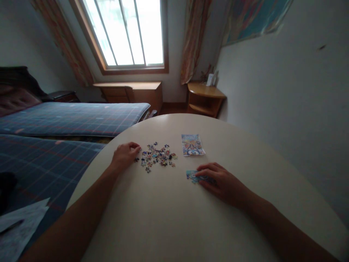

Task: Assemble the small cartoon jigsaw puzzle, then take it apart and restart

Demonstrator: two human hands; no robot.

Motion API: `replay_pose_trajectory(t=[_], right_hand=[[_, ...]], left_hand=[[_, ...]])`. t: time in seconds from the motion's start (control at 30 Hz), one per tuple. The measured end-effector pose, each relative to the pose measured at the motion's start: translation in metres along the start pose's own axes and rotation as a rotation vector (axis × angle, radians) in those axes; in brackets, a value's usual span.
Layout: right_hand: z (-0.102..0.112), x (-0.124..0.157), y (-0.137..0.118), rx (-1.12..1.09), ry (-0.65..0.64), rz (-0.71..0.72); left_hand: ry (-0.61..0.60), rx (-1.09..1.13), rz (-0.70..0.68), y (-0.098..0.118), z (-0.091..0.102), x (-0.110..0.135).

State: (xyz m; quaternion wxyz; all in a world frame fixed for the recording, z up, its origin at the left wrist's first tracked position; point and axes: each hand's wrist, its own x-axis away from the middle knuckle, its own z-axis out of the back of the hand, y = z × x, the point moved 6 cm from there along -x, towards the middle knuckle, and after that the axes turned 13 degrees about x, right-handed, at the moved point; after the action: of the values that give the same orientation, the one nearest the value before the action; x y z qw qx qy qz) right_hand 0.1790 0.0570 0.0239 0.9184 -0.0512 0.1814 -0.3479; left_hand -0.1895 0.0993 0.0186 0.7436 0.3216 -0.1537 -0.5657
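Note:
Loose jigsaw puzzle pieces [156,155] lie in a scattered heap on the round cream table [163,218]. At the heap's left edge is my left hand [124,156], its thumb and fingertips brought together in a pinch; whether a piece is between them is too small to tell. My right hand [220,182] rests over a joined section of puzzle [191,176], mostly blue, with its fingers apart and lying on top. The hand hides the section's right part. Just beyond it lies a printed picture sheet [192,145] with a blue cartoon figure.
Left of the table stands a bed with a blue plaid mattress [73,116]; papers [21,225] with a pen lie at the lower left. A wooden desk [131,87] is under the window, and a corner shelf [205,91] stands beyond the table. A white wall runs along the right.

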Motion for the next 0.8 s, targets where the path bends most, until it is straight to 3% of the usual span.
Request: replay_pose_trajectory(t=[0.4,0.53,0.8], right_hand=[[-0.004,0.002,0.004,-0.004,-0.012,0.002],[-0.004,0.002,0.003,-0.002,-0.02,0.005],[-0.004,0.002,0.003,-0.012,-0.03,-0.013]], left_hand=[[-0.155,-0.09,0.007,-0.007,0.004,0.002],[-0.24,-0.08,-0.028,-0.002,0.005,0.007],[-0.288,-0.103,-0.038,0.018,0.003,0.02]])
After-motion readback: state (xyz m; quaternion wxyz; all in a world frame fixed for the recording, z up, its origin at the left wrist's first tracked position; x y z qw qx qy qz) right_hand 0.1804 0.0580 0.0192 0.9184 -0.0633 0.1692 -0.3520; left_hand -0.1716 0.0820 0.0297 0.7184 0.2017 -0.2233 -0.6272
